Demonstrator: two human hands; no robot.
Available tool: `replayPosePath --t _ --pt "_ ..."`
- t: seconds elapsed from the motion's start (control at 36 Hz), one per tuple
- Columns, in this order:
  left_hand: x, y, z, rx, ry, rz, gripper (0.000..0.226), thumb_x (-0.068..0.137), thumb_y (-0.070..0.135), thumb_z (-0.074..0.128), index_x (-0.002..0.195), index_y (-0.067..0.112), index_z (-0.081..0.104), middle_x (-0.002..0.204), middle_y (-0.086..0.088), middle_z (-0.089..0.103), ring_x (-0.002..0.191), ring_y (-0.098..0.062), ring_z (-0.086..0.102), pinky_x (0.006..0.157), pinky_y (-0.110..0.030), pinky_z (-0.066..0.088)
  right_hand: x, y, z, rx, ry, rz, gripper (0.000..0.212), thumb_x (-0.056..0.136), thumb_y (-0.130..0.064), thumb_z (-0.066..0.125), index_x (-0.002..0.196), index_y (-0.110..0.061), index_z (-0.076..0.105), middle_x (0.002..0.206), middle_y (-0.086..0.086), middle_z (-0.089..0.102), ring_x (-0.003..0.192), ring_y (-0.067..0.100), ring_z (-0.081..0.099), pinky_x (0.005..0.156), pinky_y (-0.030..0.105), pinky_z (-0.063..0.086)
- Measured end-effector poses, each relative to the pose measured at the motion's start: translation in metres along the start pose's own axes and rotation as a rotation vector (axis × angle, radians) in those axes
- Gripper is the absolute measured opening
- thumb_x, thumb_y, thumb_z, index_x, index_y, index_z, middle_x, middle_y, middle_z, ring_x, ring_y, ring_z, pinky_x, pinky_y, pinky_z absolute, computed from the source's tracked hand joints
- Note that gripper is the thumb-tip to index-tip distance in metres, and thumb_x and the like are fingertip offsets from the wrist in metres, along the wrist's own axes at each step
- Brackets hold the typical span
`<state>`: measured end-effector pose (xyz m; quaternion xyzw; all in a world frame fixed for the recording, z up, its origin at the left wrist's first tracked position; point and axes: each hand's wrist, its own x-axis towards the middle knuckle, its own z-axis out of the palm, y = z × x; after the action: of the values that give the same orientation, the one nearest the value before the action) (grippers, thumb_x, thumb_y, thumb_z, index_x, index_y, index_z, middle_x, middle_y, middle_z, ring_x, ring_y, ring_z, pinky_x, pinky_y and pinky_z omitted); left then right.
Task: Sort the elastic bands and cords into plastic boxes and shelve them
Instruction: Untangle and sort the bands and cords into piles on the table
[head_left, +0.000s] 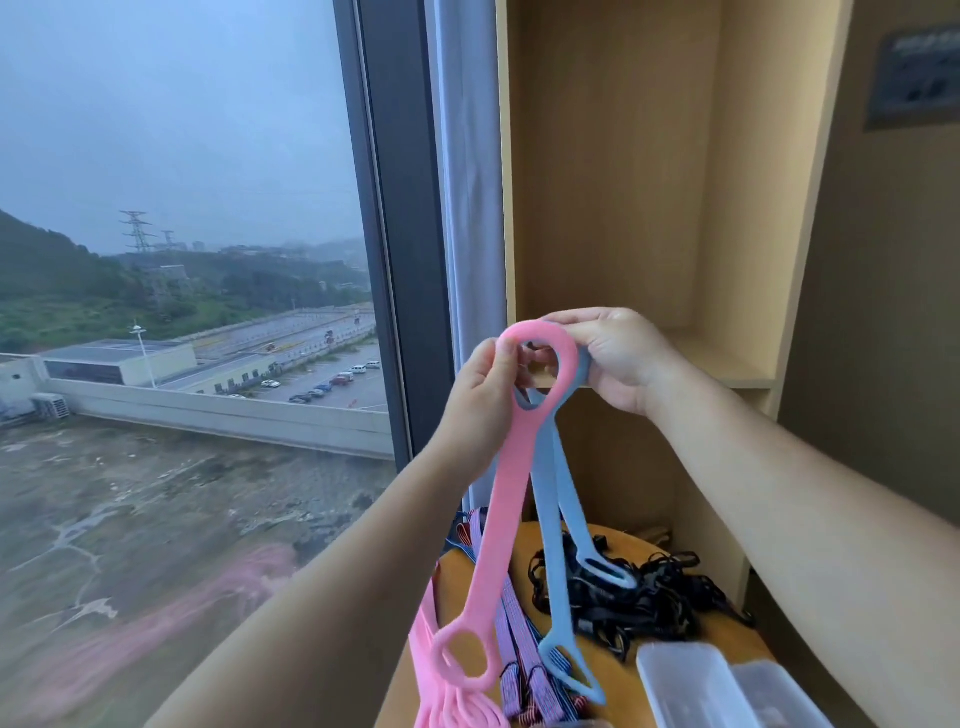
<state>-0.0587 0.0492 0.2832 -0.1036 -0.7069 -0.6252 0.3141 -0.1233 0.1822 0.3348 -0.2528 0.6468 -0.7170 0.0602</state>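
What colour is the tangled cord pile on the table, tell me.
The tangled cord pile is black; head view.

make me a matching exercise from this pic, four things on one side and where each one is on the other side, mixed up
Things
1. pink band
2. blue bands
3. black cords
4. plastic boxes

Places
a. heaped on the round table
b. bottom right, at the table's near edge
c. hanging in front, top loop pinched by the left hand
d. hanging behind the pink one, tops held in the right hand

Pairs: 1-c, 2-d, 3-a, 4-b
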Motion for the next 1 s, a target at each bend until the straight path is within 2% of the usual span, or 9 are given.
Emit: replayPosePath --t 0.14,0.25,0.36,0.44,0.5,0.61,0.67,0.81,1.0 --pt "-0.002 -0.004 0.012 0.049 0.104 0.009 0.035 0.105 0.039 0.033 0.084 0.037 0.061 0.098 0.013 0.054 0.081 0.015 0.056 0.072 -0.005 0.043 -0.006 0.001 0.004 0.111 -0.083 0.013 0.024 0.096 -0.005 0.053 0.11 0.009 0.066 0.1 0.027 0.066 0.08 0.031 0.063 0.088 0.048 0.051" --pt "-0.003 -0.007 0.021 -0.073 0.112 -0.027 0.03 0.106 0.039 0.034 0.096 0.02 0.054 0.071 0.019 0.067 0.065 0.002 0.063 0.058 -0.011 0.047 -0.011 0.004 0.003 0.124 -0.143 -0.007 0.05 0.094 -0.034 0.061 0.111 0.012 0.063 0.088 0.019 0.064 0.073 0.024 0.06 0.069 0.036 0.052" --pt "-0.007 -0.011 0.024 -0.072 0.106 0.019 0.022 0.106 0.036 0.034 0.102 0.021 0.05 0.072 0.02 0.067 0.062 0.004 0.061 0.056 -0.011 0.046 -0.015 0.01 -0.002 -0.019 -0.122 -0.107 0.027 0.095 -0.016 0.062 0.111 0.005 0.069 0.113 0.031 0.064 0.084 0.026 0.056 0.082 0.038 0.051" --pt "-0.009 -0.014 0.023 -0.081 0.067 0.009 0.008 0.103 0.043 0.039 0.108 0.036 0.04 0.075 0.018 0.069 0.07 -0.001 0.066 0.063 -0.018 0.051 -0.015 0.01 -0.003 -0.009 -0.09 -0.145 0.022 0.096 -0.012 0.059 0.107 0.004 0.07 0.101 0.028 0.064 0.08 0.027 0.053 0.078 0.04 0.051" --pt "-0.011 -0.017 0.019 -0.153 0.013 -0.047 0.018 0.101 0.046 0.043 0.115 0.037 0.035 0.078 0.012 0.071 0.076 -0.007 0.069 0.068 -0.022 0.054 -0.014 0.008 -0.004 -0.011 -0.077 -0.162 0.019 0.096 -0.012 0.059 0.103 0.0 0.072 0.095 0.021 0.062 0.076 0.024 0.051 0.069 0.035 0.053" --pt "-0.018 -0.025 0.011 -0.224 -0.211 -0.202 0.033 0.092 0.045 0.049 0.12 0.027 0.049 0.1 -0.001 0.071 0.094 -0.021 0.069 0.08 -0.035 0.056 -0.01 0.006 -0.007 -0.011 -0.052 -0.158 0.016 0.096 -0.012 0.059 0.099 -0.004 0.073 0.093 0.02 0.061 0.072 0.023 0.049 0.065 0.032 0.048" --pt "-0.023 -0.029 0.01 -0.157 -0.272 -0.206 0.029 0.091 0.034 0.052 0.119 0.025 0.054 0.108 -0.003 0.07 0.097 -0.021 0.069 0.078 -0.03 0.055 -0.008 0.006 -0.007 0.016 -0.015 -0.153 0.015 0.096 -0.011 0.059 0.096 -0.006 0.073 0.09 0.018 0.06 0.067 0.019 0.048 0.063 0.03 0.047" --pt "-0.03 -0.038 0.016 -0.094 -0.285 -0.286 0.017 0.103 0.021 0.041 0.107 0.017 0.057 0.086 0.004 0.069 0.088 -0.025 0.068 0.09 -0.049 0.055 -0.007 0.012 -0.005 0.019 0.007 -0.17 0.012 0.094 -0.009 0.061 0.097 -0.007 0.072 0.087 0.014 0.062 0.064 0.015 0.047 0.061 0.027 0.044" --pt "-0.033 -0.041 0.02 -0.231 -0.236 -0.447 0.029 0.104 0.027 0.043 0.101 0.008 0.065 0.089 -0.006 0.068 0.07 -0.017 0.058 0.074 -0.036 0.053 -0.006 0.014 -0.015 -0.059 0.017 -0.163 0.007 0.09 -0.004 0.066 0.092 -0.005 0.073 0.083 0.012 0.066 0.063 0.016 0.057 0.066 0.031 0.051"
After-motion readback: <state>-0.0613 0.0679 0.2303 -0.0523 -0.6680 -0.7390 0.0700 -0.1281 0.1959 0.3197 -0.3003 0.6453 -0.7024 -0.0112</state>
